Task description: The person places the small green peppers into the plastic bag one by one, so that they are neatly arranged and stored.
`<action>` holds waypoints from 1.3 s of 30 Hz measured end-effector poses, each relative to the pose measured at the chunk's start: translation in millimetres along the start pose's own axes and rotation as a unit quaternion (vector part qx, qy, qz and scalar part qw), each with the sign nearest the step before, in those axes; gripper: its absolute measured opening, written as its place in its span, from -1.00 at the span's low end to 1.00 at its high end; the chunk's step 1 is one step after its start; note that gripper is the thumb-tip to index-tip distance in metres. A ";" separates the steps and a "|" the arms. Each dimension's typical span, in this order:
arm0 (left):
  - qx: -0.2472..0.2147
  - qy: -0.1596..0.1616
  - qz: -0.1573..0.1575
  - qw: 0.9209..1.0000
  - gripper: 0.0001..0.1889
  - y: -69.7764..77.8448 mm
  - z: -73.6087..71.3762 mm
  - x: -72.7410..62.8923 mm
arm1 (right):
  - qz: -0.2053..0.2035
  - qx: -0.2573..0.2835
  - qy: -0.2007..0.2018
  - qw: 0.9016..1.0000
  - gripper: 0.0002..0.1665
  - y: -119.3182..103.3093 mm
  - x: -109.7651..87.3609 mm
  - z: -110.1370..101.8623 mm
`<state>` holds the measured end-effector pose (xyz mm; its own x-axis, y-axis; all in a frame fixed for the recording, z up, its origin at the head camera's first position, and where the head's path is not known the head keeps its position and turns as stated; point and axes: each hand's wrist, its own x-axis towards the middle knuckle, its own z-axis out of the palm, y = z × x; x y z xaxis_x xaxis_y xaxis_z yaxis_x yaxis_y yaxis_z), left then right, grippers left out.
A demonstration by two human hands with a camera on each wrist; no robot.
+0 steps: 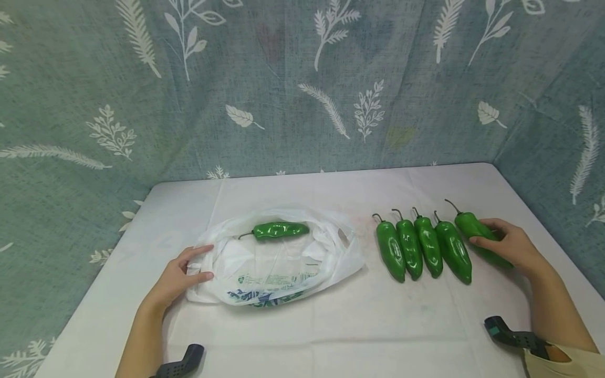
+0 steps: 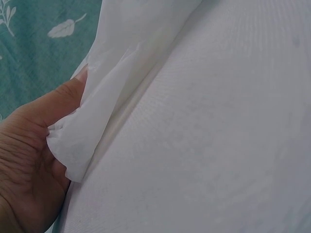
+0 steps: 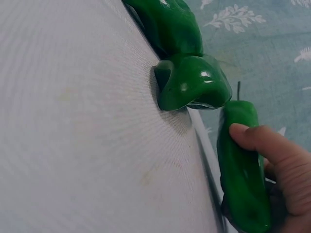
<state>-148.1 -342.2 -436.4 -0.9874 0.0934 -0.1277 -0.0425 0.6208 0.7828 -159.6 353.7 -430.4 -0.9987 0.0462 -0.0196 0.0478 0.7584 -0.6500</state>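
Note:
A white plastic bag (image 1: 340, 252) lies with its mouth spread, and one green pepper (image 1: 279, 231) rests inside it. My left hand (image 1: 181, 273) holds the bag's left edge, thumb and fingers apart along the rim. In the left wrist view, the bag's thin edge (image 2: 80, 150) hangs over that hand. At the right, my right hand (image 1: 512, 244) grips the rightmost green pepper (image 1: 472, 226) by its side, its stem pointing away from me. In the right wrist view, the thumb presses along this held pepper (image 3: 243, 184).
Several more green peppers (image 1: 408, 249) lie side by side between the bag and my right hand, stems toward the back. A white cloth (image 1: 378, 331) covers the table. Patterned blue-green fabric (image 1: 283, 105) hangs behind and at both sides.

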 end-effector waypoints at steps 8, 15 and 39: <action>0.002 0.002 0.002 1.000 -0.23 -0.6 0.0 -0.2 | 0.011 0.022 -0.002 1.000 -0.18 -4.0 -0.7 -1.1; 0.004 0.002 0.004 1.000 -0.23 -0.1 -0.2 -1.0 | -0.003 0.041 0.007 0.999 -0.20 -9.1 -1.6 -1.8; 0.004 -0.001 0.005 1.000 -0.23 0.1 -1.0 0.2 | -0.050 0.054 -0.005 0.997 -0.30 -36.2 -3.0 -0.6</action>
<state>-148.5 -343.0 -435.8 -0.9873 0.1021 -0.1214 -0.0311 0.6262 0.7790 -158.3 326.6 -406.3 -0.9985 -0.0332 0.0433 -0.0543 0.6851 -0.7264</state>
